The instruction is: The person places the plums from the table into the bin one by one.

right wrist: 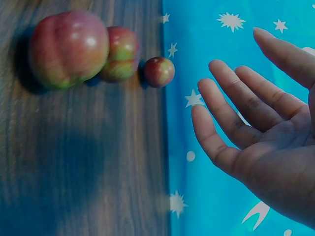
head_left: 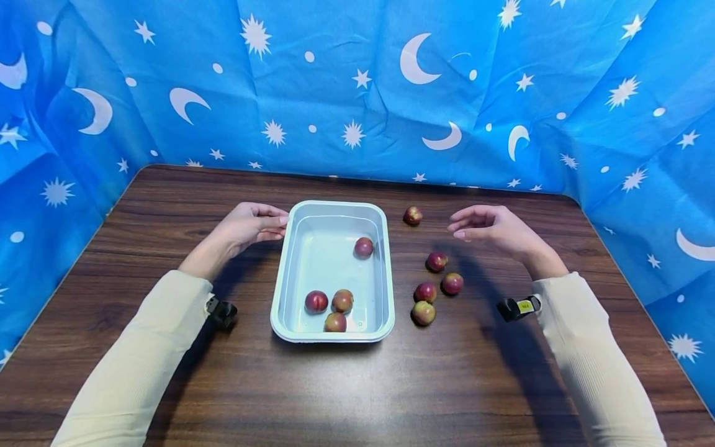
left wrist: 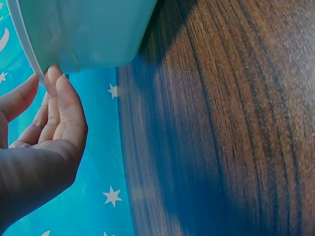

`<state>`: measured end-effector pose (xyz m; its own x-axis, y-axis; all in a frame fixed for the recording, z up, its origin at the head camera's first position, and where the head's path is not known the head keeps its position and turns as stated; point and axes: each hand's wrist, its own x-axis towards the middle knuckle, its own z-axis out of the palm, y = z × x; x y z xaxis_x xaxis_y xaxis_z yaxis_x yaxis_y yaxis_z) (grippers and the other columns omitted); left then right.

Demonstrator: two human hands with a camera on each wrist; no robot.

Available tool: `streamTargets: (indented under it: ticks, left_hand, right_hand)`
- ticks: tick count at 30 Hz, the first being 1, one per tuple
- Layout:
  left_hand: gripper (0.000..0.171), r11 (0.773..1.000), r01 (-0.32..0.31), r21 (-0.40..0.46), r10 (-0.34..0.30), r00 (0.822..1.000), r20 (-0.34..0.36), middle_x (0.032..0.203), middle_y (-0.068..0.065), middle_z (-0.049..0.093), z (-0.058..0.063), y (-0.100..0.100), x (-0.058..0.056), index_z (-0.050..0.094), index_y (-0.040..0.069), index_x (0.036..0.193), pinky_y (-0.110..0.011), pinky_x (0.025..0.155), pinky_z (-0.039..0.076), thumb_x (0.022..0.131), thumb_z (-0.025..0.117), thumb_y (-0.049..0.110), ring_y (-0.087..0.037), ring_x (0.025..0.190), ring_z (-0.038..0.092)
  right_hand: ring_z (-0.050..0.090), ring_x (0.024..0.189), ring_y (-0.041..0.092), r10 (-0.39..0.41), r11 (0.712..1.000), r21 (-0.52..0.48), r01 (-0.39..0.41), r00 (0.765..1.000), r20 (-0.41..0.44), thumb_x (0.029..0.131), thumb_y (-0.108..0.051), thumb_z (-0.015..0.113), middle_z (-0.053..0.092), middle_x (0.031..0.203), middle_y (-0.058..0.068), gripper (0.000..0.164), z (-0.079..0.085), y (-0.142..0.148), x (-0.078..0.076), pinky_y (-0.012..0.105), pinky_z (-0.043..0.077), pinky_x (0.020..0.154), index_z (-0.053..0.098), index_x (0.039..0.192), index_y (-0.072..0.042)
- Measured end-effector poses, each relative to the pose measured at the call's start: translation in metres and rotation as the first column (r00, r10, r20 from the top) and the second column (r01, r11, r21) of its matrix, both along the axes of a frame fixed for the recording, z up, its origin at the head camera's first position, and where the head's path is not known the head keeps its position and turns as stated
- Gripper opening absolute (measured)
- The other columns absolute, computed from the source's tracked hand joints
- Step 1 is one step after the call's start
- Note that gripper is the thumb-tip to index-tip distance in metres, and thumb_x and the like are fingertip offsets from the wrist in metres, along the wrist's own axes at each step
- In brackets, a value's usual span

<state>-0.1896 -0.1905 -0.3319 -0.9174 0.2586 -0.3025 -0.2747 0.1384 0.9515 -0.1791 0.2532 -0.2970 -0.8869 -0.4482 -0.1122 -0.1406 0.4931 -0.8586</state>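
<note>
A white rectangular plastic tray (head_left: 334, 335) stands on the table with several red-and-green plums inside. Three plums (head_left: 336, 322) are grouped near its front edge, and a single plum (head_left: 364, 247) sits by the right wall. My left hand (head_left: 251, 225) pinches the tray's left rim (left wrist: 24, 42), thumb on one side and fingertips on the other. Above the table on the right, my right hand (head_left: 483, 226) holds nothing; its fingers (right wrist: 224, 98) are loosely extended and apart. Nearest to it lie a lone plum (head_left: 413, 215) at the back and another plum (head_left: 437, 261).
More loose plums (head_left: 426, 292) lie close together to the right of the tray on the dark wood table (head_left: 357, 397). A blue cloth (head_left: 357, 93) with white moons and stars hangs behind the table and along both sides. Each sleeve has a small black device at the wrist.
</note>
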Motion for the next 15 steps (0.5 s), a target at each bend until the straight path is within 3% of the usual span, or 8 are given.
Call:
streamTargets:
  ticks: [15]
  left_hand:
    - [0.032, 1.000, -0.004, 0.022, 0.004, 1.000, 0.004, 0.080, -0.001, 0.064, 0.001, 0.001, 0.000, 0.046, -0.013, 0.118, -0.028, 0.078, 0.054, 0.092, 0.053, 0.005, -0.010, 0.072, 0.063]
  right_hand:
    - [0.061, 0.093, 0.012, -0.012, 1.000, -0.005, 0.012, 0.995, 0.103, 0.089, -0.014, 0.061, 0.057, 0.113, 0.025, 0.043, -0.025, 0.018, 0.014, 0.022, 0.051, 0.080, 0.047, 0.122, 0.009]
